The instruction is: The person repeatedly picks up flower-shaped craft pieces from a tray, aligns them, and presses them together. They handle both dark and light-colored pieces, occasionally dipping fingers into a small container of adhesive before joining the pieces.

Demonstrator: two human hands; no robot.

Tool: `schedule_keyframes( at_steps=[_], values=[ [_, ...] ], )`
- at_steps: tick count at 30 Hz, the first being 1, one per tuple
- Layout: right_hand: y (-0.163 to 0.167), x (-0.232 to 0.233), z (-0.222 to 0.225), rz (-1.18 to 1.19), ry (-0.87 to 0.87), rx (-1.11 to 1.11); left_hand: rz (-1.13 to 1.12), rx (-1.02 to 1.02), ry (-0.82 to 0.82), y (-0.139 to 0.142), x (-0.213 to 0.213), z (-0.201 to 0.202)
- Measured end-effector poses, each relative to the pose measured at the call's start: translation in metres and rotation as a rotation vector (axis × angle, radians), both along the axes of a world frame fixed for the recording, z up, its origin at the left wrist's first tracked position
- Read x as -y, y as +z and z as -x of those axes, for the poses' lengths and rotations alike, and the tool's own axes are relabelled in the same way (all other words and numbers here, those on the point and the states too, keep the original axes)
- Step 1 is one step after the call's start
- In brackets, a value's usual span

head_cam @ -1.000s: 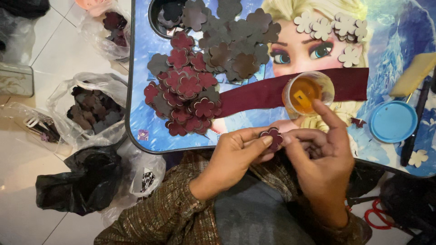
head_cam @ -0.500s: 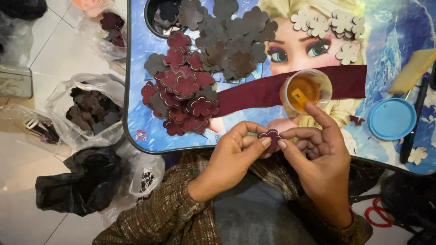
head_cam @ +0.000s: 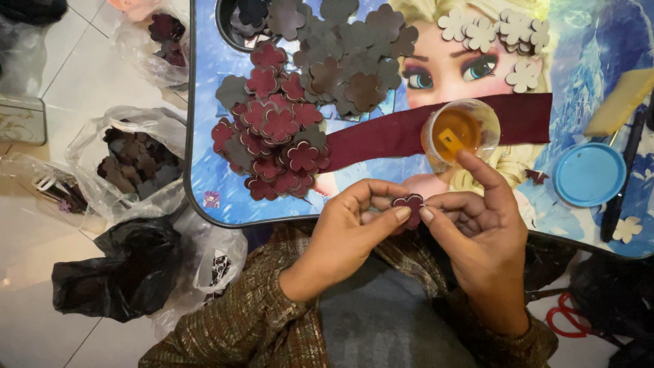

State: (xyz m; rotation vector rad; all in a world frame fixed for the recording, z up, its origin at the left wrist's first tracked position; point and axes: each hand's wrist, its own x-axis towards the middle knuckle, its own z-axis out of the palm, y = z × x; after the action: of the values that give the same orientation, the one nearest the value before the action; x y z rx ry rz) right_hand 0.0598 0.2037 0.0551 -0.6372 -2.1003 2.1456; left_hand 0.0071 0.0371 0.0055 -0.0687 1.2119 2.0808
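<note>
Both hands pinch one small maroon flower-shaped piece [head_cam: 409, 203] over the near edge of a blue printed tray table [head_cam: 204, 170]. My left hand [head_cam: 354, 225] grips its left side with thumb and fingers. My right hand [head_cam: 480, 232] grips its right side, index finger raised toward a small clear cup of amber glue [head_cam: 460, 129]. A maroon fabric strip [head_cam: 388, 133] lies across the table beside the cup. A heap of maroon flower pieces [head_cam: 276, 146] sits left of the hands, with grey-brown flower pieces [head_cam: 347, 61] behind it.
White flower cut-outs [head_cam: 501, 31] lie at the back right. A blue round lid [head_cam: 589, 174], a black pen [head_cam: 623, 180] and a yellow block [head_cam: 621, 102] are at the right. Plastic bags of pieces [head_cam: 129, 163] and a black bag [head_cam: 112, 269] sit on the floor at left. Red scissors [head_cam: 569, 317] lie lower right.
My right index finger has lifted off the glue cup's rim and drawn back toward the flower piece. Both hands keep hold of the piece in nearly the same spot.
</note>
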Motion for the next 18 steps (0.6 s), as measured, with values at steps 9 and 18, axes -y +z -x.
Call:
schedule_keyframes(
  at_steps=[9, 18],
  values=[
    [-0.0003, -0.0008, -0.0007, 0.042, 0.016, -0.020, -0.016, 0.026, -0.014, 0.0011, 0.0025, 0.0033],
    [-0.0007, -0.0007, -0.0012, 0.021, 0.017, -0.015, -0.023, 0.030, -0.018, 0.0014, 0.0038, 0.0035]
  ],
)
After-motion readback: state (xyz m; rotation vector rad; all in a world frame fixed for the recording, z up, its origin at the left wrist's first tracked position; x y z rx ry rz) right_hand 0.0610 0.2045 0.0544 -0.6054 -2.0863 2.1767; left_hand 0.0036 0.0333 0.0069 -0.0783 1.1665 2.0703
